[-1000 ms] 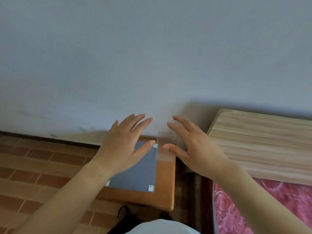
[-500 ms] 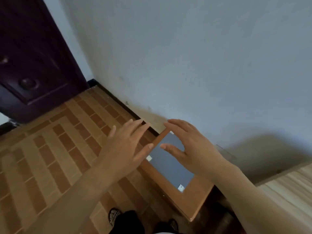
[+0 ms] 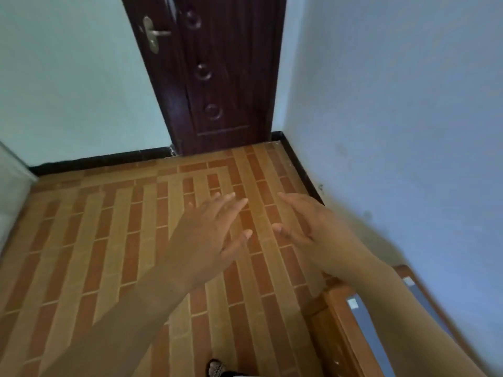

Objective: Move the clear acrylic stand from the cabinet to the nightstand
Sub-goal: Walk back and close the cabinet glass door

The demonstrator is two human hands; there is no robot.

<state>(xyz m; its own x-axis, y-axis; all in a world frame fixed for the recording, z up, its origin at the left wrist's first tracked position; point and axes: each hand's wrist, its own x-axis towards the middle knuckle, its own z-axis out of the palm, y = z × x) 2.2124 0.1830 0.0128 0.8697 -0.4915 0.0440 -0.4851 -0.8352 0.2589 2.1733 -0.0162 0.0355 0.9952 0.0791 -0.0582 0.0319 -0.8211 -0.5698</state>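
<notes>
Nightstand (image 3: 330, 330) lower right, left hand (image 3: 206, 235), right hand (image 3: 313, 227), fingers (image 3: 231, 203) straight, released, tiled floor (image 3: 109, 227)

Dark door (image 3: 217, 77), brick-pattern floor (image 3: 109, 240), blue wall (image 3: 394, 104)

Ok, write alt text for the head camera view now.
The left hand and right hand, both empty with fingers spread, hover over an orange brick-patterned floor. A dark brown wooden door stands ahead; an orange wooden nightstand with a grey top sits at lower right, partly behind the right forearm.
</notes>
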